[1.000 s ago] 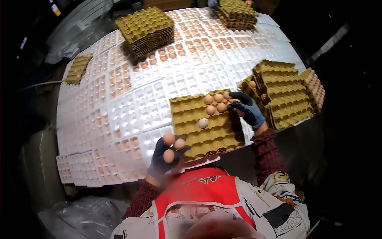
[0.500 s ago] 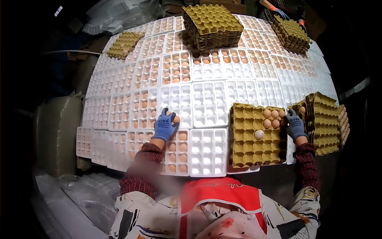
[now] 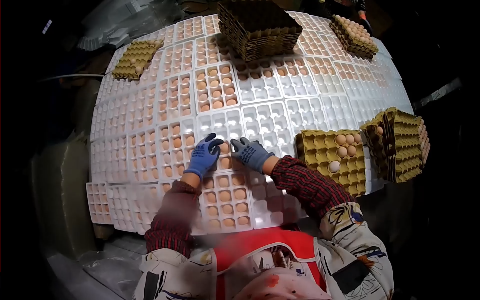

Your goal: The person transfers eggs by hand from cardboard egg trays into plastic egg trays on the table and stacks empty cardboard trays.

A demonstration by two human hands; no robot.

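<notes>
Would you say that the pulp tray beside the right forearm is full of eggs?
No, most cups of the pulp tray are bare, with only a few eggs sitting in it.

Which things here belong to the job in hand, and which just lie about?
In use:
left hand, right hand
eggs between them
white tray beneath them
cardboard tray holding eggs, right

Seemingly lying about:
pale cable, far left
tall tray stack, back
plastic sheeting, lower left
</notes>
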